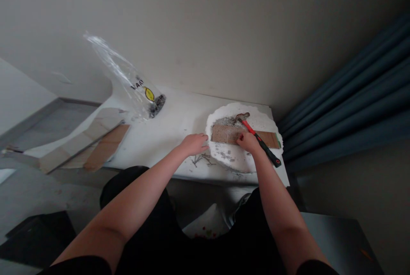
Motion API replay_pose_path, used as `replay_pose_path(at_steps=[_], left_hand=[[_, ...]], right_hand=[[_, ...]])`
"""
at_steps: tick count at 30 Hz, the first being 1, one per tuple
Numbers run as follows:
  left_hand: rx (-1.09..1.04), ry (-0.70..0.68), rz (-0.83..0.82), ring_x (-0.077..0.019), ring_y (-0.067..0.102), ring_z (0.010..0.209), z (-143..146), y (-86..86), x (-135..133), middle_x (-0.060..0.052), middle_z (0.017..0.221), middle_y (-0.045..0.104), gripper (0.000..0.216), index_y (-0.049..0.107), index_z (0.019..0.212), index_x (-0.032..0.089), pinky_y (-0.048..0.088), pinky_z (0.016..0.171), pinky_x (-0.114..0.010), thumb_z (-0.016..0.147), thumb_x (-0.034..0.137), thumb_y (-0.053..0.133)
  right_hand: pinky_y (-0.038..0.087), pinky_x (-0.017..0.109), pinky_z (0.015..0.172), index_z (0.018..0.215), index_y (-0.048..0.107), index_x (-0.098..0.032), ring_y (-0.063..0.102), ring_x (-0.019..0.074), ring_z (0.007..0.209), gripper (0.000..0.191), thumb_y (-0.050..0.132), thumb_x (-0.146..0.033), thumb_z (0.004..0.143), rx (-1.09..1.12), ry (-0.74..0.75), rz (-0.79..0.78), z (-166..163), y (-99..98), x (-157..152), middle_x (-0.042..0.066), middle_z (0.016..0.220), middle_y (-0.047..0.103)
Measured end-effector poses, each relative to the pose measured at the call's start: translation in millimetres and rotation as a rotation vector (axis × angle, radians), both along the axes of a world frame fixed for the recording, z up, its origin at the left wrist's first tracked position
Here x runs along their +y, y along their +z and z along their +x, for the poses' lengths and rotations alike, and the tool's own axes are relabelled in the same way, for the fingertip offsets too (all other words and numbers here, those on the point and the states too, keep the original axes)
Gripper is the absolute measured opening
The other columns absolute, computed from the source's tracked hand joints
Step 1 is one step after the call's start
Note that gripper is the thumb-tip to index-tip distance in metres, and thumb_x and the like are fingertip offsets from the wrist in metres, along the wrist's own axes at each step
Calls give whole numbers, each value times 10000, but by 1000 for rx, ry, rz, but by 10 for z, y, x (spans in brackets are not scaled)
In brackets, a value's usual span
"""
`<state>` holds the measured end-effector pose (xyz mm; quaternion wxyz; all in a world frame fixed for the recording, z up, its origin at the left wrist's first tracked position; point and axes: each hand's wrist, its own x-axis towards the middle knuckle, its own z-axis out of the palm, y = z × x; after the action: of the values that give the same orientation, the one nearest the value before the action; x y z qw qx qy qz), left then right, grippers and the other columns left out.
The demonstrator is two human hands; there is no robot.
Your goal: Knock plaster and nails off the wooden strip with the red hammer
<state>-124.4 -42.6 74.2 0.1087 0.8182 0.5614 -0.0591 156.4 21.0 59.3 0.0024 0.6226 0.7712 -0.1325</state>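
My left hand (194, 144) rests at the left edge of a thick, ragged-rimmed white round slab (235, 162), its fingers apart and holding nothing. Over a brown strip (226, 133), pitted with many small marks and lying across the slab, my right hand (248, 142) has its fingers pinched together; whatever is between them is too small to make out. A hammer (264, 146) with a red and black handle lies slantwise on the slab, its head up beside the strip and its handle next to my right wrist. Grey bits are scattered around the strip. Several loose nails (202, 159) lie below my left hand.
The white table (173, 117) stands against a wall. On its left are a clear plastic bag (141, 91) with dark contents at its bottom and pieces of cardboard (107, 147). A blue curtain (349, 95) hangs close on the right.
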Motion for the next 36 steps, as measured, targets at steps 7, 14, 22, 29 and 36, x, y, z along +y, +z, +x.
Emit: replay_pose_path(at_steps=[7,14,22,29,36], left_hand=[[8,-22,-23,-308,700,1158,20,39,1,-134,1284,722,362,640,1245,182,539,888,-390,1010,434,529],[7,-20,-33,-310,702,1154,35,-1,21,-139,1270,725,366,646,1248,180,537,896,-385,997,429,549],[9,-17,-30,-301,696,1168,47,15,25,-130,1295,717,348,647,1231,194,533,907,-373,993,429,554],[-9,3,-33,-290,698,1149,35,0,31,-118,1277,728,347,654,1234,213,532,894,-364,988,442,568],[-32,2,-36,-302,693,1157,7,-38,44,-131,1311,713,398,645,1276,206,536,907,-384,989,464,548]], right_hand=[[487,287,802,1037,756,-127,731,252,989,209,646,-290,964,-26,-1,0,-20,20,5,154,1086,786],[484,293,789,1021,748,-132,730,257,978,204,636,-293,965,-30,-2,10,-29,5,12,158,1080,781],[468,279,746,1052,729,-140,704,222,906,173,623,-244,963,20,52,21,15,41,-22,117,1014,776],[465,282,836,1037,736,-135,679,231,997,179,570,-144,971,32,126,45,25,87,-56,153,1096,765],[476,283,836,1046,727,-134,679,219,968,167,583,-150,963,54,143,52,63,98,-47,126,1060,760]])
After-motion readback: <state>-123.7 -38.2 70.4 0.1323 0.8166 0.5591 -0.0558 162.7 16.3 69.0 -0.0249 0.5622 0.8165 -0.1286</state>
